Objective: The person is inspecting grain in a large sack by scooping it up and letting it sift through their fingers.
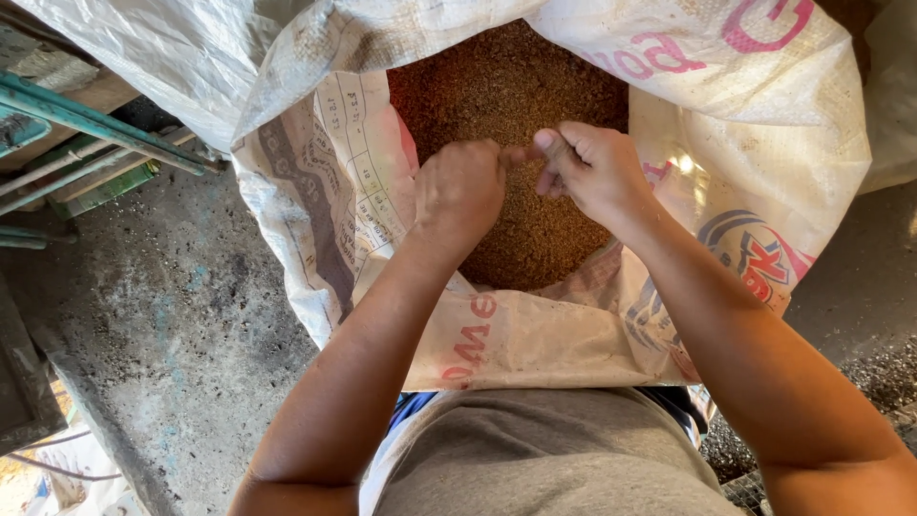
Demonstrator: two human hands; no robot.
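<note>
One open sack (535, 334) of white woven plastic filled the middle and top of the frame, its mouth rolled down into a soft, crumpled rim with pink and grey printing on it. Inside lay a heap of fine brown grain (497, 96), dry and granular, reaching from the top centre down to the near rim. Two bare hands met over the heap at frame centre. The left hand (458, 191) was curled into a loose fist, knuckles up, and whether it gripped any grain could not be told. The right hand (592, 167) was also curled narrow, its fingertips pinched toward the left hand's and touching them; what lay between them was hidden. At lower centre showed a grey shirt (544, 459). The floor (172, 315) at left was rough, stained concrete, with green metal bars (86, 119) in the upper left.
</note>
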